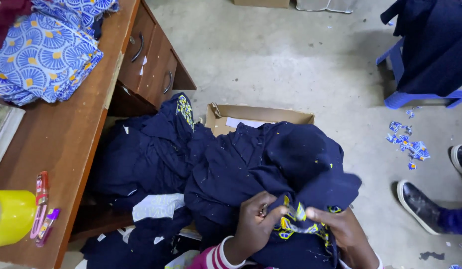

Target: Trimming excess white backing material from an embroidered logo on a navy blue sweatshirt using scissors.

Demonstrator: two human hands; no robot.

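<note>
A dark navy garment (286, 164) lies bunched on my lap, flecked with bits of thread. It carries a patch of blue-and-yellow patterned trim (296, 219) near its lower edge. My left hand (256, 221) pinches the fabric beside that trim, fingers curled in. My right hand (338, 226) grips the fabric on the trim's other side. A small object may sit between my left fingers; I cannot tell what it is.
More navy garments (146, 154) are heaped to the left beside a cardboard box (256, 115). A wooden desk (66, 144) holds blue patterned cloth (42, 55), a yellow tape roll (12, 216) and small tools. Another person's shoes (420, 206) stand on the right, near fabric scraps (407, 144) and a blue chair (425, 97).
</note>
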